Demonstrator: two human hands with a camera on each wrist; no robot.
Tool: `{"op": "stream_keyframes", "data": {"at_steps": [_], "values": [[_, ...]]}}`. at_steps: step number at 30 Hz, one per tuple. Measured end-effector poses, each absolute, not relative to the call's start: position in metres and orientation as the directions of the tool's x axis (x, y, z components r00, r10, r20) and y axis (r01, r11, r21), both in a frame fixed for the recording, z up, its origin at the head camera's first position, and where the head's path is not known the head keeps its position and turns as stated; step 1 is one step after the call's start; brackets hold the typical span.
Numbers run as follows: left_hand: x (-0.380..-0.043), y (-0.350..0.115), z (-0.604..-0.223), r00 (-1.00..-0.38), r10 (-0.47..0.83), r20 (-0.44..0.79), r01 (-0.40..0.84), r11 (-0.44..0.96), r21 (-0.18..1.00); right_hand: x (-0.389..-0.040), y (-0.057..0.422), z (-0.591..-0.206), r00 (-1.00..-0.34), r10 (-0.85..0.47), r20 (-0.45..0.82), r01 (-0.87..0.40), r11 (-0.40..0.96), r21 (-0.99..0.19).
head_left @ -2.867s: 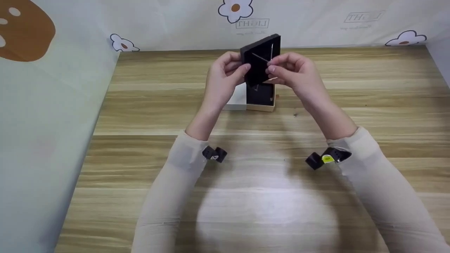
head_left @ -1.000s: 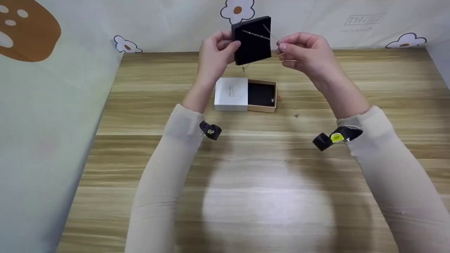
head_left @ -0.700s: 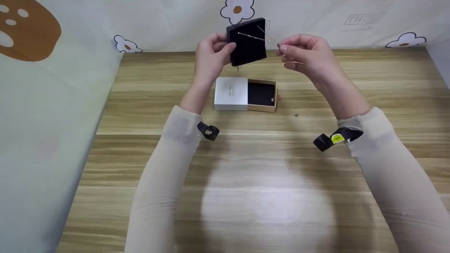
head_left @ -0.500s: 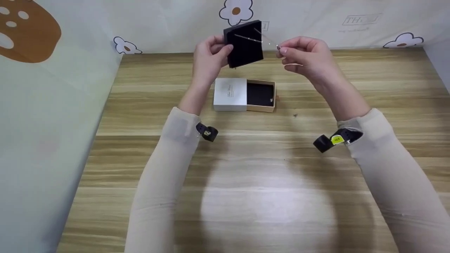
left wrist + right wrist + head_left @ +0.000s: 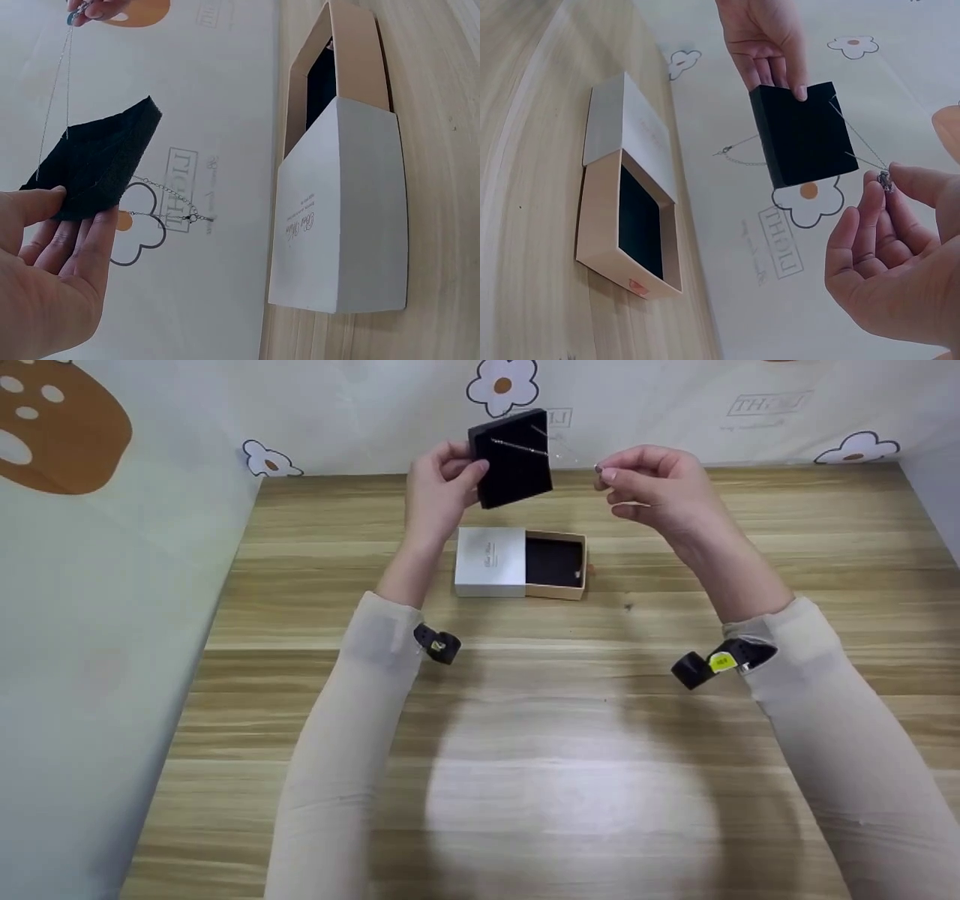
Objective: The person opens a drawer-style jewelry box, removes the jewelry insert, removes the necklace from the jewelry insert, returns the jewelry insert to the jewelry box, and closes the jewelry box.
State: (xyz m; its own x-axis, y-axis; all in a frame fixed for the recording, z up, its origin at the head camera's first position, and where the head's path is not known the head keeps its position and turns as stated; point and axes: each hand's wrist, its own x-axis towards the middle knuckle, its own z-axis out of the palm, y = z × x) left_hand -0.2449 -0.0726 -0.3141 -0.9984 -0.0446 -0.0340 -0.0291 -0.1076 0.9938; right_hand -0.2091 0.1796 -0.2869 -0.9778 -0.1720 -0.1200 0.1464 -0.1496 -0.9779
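In the head view my left hand holds a thin black foam jewellery pad by its left edge, thumb on the front. A fine silver necklace is threaded through the pad. My right hand, a little to the right of the pad, pinches the necklace's small silver pendant between thumb and forefinger. Two strands of chain run taut from the pad to those fingertips. Behind the pad, the clasp end of the chain hangs loose in the left wrist view.
Below the hands, a small white sleeve box stands on the wooden table, its peach drawer slid partly out to the right and dark inside. A pale wall covering with flower prints rises behind the table's far edge.
The pad has turned and moved up and left from near the box, lately sinking slightly. My right hand has drawn away from it with the pendant, pulling the chain strands out between.
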Motion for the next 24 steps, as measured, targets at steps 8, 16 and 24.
{"op": "stream_keyframes", "data": {"at_steps": [8,16,24], "values": [[-0.246,-0.079,-0.317,-0.997,-0.061,-0.044,-0.038,-0.085,0.996,-0.208,0.182,-0.291,-0.974,-0.17,-0.151,0.174,-0.127,-0.977],[-0.247,-0.083,-0.32,-0.997,-0.072,-0.041,-0.036,-0.072,0.997,-0.207,0.185,-0.294,-0.972,-0.17,-0.161,0.181,-0.111,-0.977],[-0.248,-0.089,-0.323,-0.996,-0.081,-0.049,-0.041,-0.099,0.994,-0.208,0.186,-0.299,-0.971,-0.178,-0.162,0.181,-0.097,-0.979]]}}
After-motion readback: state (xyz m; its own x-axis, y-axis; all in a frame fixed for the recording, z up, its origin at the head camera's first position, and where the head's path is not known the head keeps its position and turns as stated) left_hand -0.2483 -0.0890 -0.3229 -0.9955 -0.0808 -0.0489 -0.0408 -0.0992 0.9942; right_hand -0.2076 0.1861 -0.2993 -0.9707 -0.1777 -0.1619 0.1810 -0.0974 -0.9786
